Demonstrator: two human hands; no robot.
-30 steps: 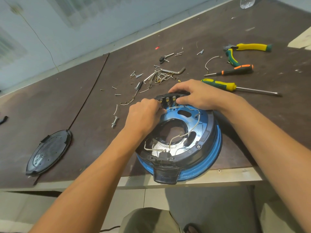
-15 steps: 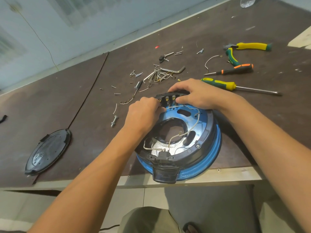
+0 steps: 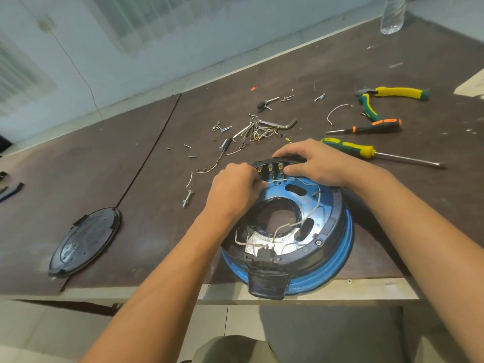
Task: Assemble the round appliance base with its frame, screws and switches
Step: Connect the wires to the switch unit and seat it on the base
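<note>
- The round appliance base (image 3: 324,260) sits on the near edge of the brown table (image 3: 392,61), underside up, its black tab hanging just over the lip toward you.
- A black frame ring (image 3: 336,221) lies inside the blue rim, with white wires (image 3: 311,203) looping across the blue and silver plate around the centre hole.
- Your right hand (image 3: 317,161) wraps the switch block (image 3: 272,166) at the far side of the base: fingers curled over its outer edge, thumb pressed on the inner side, so you are clamping it.
- Your left hand (image 3: 233,189) is bunched at the left end of that block, fingertips pinched together by the terminals; whether they hold a wire, I cannot tell.
- Loose screws (image 3: 222,129) and small metal bits lie scattered just beyond the base; a bolt (image 3: 187,199) rests left of your left hand.
- A yellow-green screwdriver (image 3: 366,152) lies just beyond your right hand, a black-orange screwdriver (image 3: 372,127) and pliers (image 3: 387,96) farther back.
- A black round cover (image 3: 86,242) lies well apart to the left.
</note>
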